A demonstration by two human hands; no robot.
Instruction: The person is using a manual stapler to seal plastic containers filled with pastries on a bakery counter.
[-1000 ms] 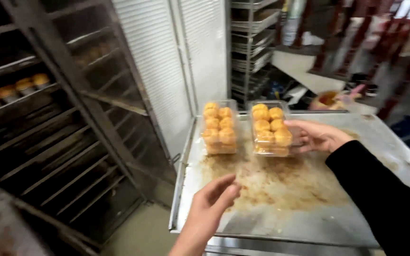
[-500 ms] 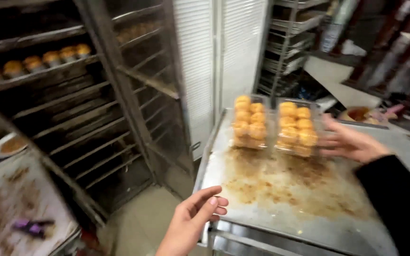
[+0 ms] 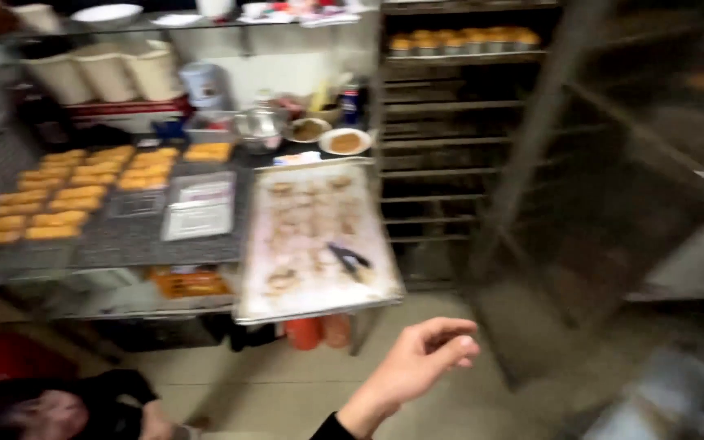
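My left hand (image 3: 421, 365) hangs in mid-air over the tiled floor, fingers loosely curled and holding nothing. Nearest to it, further away, is a stained baking tray (image 3: 287, 303) lined with greasy paper, on the end of a work table. A small dark-handled tool (image 3: 350, 259) lies on that tray. My right hand is out of view. The picture is blurred by motion.
Rows of golden pastries (image 3: 67, 191) sit on a dark wire grid left of the tray. A tall metal rack trolley (image 3: 450, 147) stands to the right, with buns (image 3: 462, 39) on its top shelf. A pot (image 3: 261, 126) and plates stand behind. A person in dark clothes (image 3: 50, 403) is at bottom left.
The view has swung far left, away from the steel table with the two clear boxes of buns. My right hand has left the picture; my left hand now hovers over the floor.
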